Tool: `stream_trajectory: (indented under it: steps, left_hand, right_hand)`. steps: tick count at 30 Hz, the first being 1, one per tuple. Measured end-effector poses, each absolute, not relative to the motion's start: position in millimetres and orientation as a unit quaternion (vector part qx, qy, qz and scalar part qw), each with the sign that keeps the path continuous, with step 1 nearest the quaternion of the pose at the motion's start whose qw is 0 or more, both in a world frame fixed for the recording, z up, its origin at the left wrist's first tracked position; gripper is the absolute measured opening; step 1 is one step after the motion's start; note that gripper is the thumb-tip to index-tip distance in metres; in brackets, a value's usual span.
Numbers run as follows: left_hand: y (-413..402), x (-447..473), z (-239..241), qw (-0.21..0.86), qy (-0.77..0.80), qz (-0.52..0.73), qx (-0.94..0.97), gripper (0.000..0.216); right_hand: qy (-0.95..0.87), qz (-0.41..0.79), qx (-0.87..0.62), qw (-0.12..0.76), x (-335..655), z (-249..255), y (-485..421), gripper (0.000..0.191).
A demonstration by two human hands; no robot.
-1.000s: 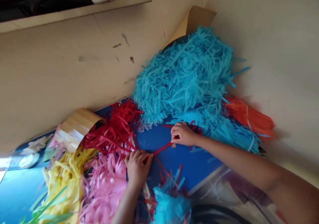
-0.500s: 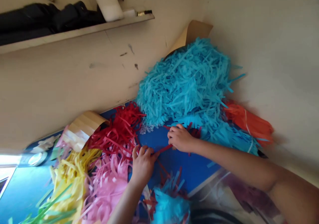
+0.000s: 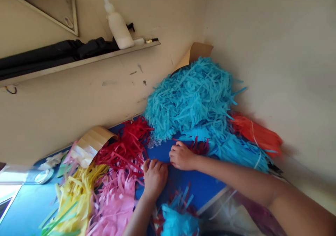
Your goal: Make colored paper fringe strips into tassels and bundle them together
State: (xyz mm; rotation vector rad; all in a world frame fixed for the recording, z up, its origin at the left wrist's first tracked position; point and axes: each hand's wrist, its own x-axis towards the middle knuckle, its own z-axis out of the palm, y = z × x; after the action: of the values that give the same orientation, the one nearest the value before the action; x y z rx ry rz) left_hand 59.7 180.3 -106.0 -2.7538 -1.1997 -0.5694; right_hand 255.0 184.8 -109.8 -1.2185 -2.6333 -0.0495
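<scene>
My left hand [image 3: 155, 176] has its fingers curled over a red paper strip [image 3: 168, 164], whose short visible length runs to the other hand. My right hand [image 3: 183, 155] closes on the strip's other end, fingertips bent down and partly hidden. Beside the right hand lies a bunch of dark red paper fringe [image 3: 200, 147]. Left of my left hand are a heap of red paper strips [image 3: 119, 148] and pink paper fringe [image 3: 115, 197]. In front of me at the near edge sits a light blue fringed piece [image 3: 178, 220] with red strips mixed in.
A large light blue fringe pile [image 3: 191, 96] fills the corner, with an orange paper bundle [image 3: 258, 133] right of it. Yellow fringe [image 3: 76, 190] and curved brown card [image 3: 96, 138] lie left. Above, a wall shelf [image 3: 78, 62] carries a white squeeze bottle [image 3: 119, 29].
My hands have come closer together, so less of the red strip shows between them. The camera view has tilted upward, bringing more of the shelf and bottle into sight.
</scene>
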Motion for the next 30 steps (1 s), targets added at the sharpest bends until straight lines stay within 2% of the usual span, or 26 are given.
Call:
stream_trajectory:
  steps: [7,14,18,24,30]
  left_hand:
    - [174.3,45.1,-113.7,0.021,-0.39,-0.196,-0.9,0.024]
    - [180.2,22.4,-127.8,-0.035,-0.428,-0.206,-0.879,0.02]
    - [187.1,17.8,-132.8,-0.066,-0.443,-0.196,-0.872,0.021]
    - [188.3,25.2,-132.9,-0.067,-0.478,-0.186,-0.856,0.026]
    - [187.0,40.1,-114.3,-0.041,-0.476,-0.131,-0.869,0.021]
  right_hand:
    - [-0.884,0.013,-0.44,0.157,267.4,-126.0,168.0,0.029]
    - [-0.826,0.12,-0.508,0.212,303.1,-134.3,174.8,0.011]
    - [-0.799,0.164,-0.533,0.225,307.0,-130.2,178.3,0.01]
    - [-0.78,0.189,-0.561,0.202,302.6,-121.8,179.1,0.011]
    - [-0.771,0.181,-0.594,0.142,293.7,-112.6,188.2,0.018]
